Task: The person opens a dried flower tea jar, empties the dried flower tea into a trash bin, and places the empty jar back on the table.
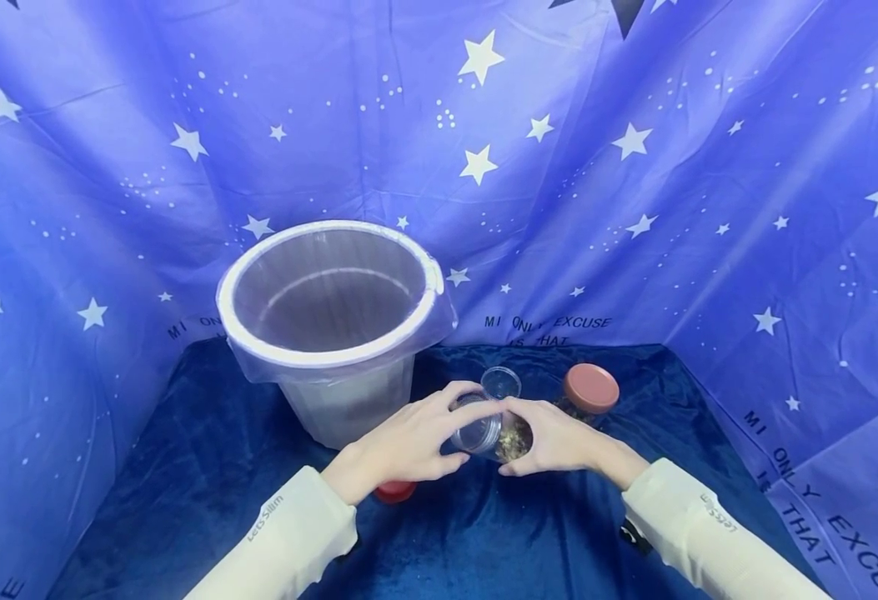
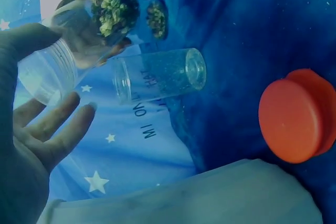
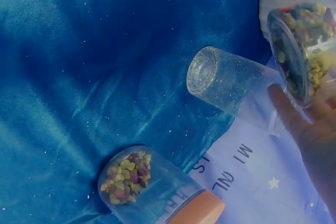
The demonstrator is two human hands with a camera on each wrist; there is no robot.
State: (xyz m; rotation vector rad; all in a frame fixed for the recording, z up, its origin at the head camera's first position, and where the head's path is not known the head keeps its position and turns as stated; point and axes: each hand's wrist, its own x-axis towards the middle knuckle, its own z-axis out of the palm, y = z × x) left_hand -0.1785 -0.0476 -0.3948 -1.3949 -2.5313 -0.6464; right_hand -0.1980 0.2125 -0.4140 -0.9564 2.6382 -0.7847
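Both hands hold a clear jar point(image 1: 478, 433) lying tilted between them, its threaded mouth toward the left. My left hand point(image 1: 412, 437) curls its thumb and fingers round the mouth end. Around the base end, my right hand point(image 1: 559, 437) grips the jar. Dried flowers point(image 2: 116, 11), yellowish and dark, are gathered in its base. Just beyond the hands stands another clear jar point(image 3: 236, 82) with no lid and no flowers in it. To the right is a lidded jar point(image 3: 173, 195) with a pinkish-orange lid point(image 1: 592, 387) and dried flowers at its bottom.
A large pale bin point(image 1: 344, 408) with a clear liner over its rim stands left of the hands. Red lids point(image 2: 294, 121) lie on the blue cloth point(image 1: 499, 542), partly under the left forearm in the head view. A starry curtain point(image 1: 363, 125) encloses the sides and back.
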